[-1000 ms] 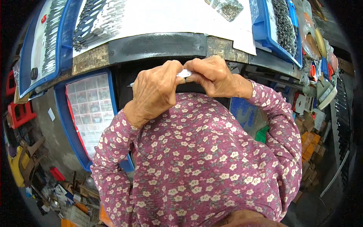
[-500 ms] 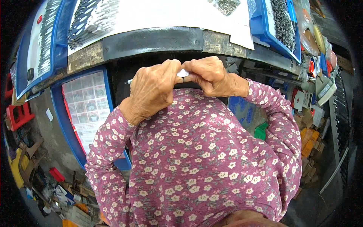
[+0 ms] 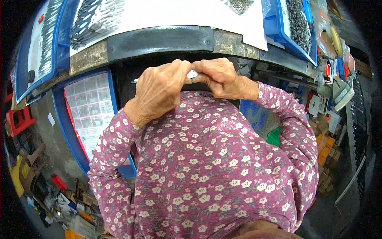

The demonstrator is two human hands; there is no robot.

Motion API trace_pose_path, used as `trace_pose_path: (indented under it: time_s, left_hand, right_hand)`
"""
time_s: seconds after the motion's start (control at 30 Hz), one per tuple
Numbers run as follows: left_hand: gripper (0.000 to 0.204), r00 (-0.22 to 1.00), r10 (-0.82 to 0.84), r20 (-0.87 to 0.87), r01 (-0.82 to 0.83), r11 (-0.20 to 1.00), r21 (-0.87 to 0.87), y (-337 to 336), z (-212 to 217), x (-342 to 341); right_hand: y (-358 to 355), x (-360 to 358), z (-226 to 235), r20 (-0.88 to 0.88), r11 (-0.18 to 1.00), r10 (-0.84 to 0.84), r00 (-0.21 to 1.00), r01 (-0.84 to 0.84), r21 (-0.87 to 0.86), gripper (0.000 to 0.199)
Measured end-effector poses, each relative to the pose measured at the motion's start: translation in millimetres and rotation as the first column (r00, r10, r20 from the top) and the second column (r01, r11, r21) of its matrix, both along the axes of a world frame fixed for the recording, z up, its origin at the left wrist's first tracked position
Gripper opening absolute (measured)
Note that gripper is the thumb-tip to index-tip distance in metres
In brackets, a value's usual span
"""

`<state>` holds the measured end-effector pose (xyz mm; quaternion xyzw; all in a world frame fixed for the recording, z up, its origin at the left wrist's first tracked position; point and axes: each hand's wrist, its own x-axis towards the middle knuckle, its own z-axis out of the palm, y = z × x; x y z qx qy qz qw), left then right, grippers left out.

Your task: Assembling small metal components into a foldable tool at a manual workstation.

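Just in front of the bench edge, my left hand [image 3: 159,89] and my right hand [image 3: 221,77] meet, fingers closed in a pinch. Between their fingertips shows a small white piece [image 3: 192,74] with a rounded end, gripped from both sides. Its exact kind cannot be made out. A thin pale tip [image 3: 135,81] pokes out past the far side of my left hand; whether it belongs to the same piece is hidden by the palm. Beyond the hands, a pile of flat white and metal parts [image 3: 105,20] lies on white paper [image 3: 167,14].
The worn bench edge [image 3: 159,43] runs across ahead. Blue trays of parts stand at the left [image 3: 60,51] and right [image 3: 274,30]. A clear bag of small metal parts [image 3: 238,5] lies at the back. Below left leans a blue-framed tray [image 3: 73,135] with a printed sheet.
Both hands have risen very slightly toward the bench, still pinching the white piece. A dark spot now shows on the piece, which seems turned a little.
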<state>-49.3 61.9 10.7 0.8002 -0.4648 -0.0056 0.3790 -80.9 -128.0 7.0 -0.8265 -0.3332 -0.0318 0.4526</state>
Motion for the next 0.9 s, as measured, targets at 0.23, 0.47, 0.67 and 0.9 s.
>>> trace_pose_path:
  time_s: [0.23,0.47,0.67,0.9]
  left_hand:
    - [0.014,0.992,0.071,0.105,-0.067,0.997,-0.038,-2.5,-4.1,2.3]
    - [0.013,0.986,0.127,0.110,-0.123,0.992,-0.041,-4.9,-6.1,5.5]
    - [0.010,0.977,0.149,0.150,-0.144,0.989,-0.046,-12.4,-1.8,14.4]
    - [0.014,0.991,0.121,0.049,-0.117,0.990,-0.073,-14.8,1.9,17.8]
  right_hand:
    - [-2.2,4.8,-0.7,0.042,1.000,-0.016,0.999,0.017,-0.022,0.017]
    - [-5.2,14.4,-1.7,0.035,1.000,-0.006,0.999,0.007,-0.002,0.018]
    - [-11.6,23.0,-0.2,0.076,0.998,-0.055,0.996,0.052,0.033,0.020]
    - [-36.5,30.2,18.0,-0.264,0.998,-0.060,0.963,0.059,-0.011,0.022]
